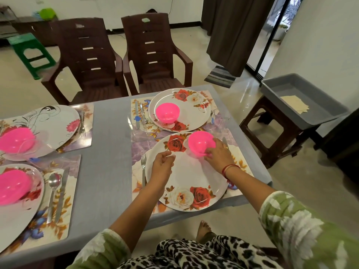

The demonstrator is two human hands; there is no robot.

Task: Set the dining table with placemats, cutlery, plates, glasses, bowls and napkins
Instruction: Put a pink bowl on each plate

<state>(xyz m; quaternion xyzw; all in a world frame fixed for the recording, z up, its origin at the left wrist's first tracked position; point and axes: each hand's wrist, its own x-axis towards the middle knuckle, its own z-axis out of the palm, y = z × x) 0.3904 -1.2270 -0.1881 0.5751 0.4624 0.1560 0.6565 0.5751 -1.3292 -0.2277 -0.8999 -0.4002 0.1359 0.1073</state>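
Setting the pink bowl (201, 143) at about one o'clock on the near rose plate (186, 171), we keep our right hand (218, 154) curled against its near side, fingers touching the wall, steadying it; whether they truly clamp it we cannot tell. Our left hand (162, 165) hovers over the plate at nine o'clock, fingers loosely together, holding nothing. We judge the off-centre spot leaves room for food. The napkins (294, 104) lie in the grey tub (320, 117), at two o'clock.
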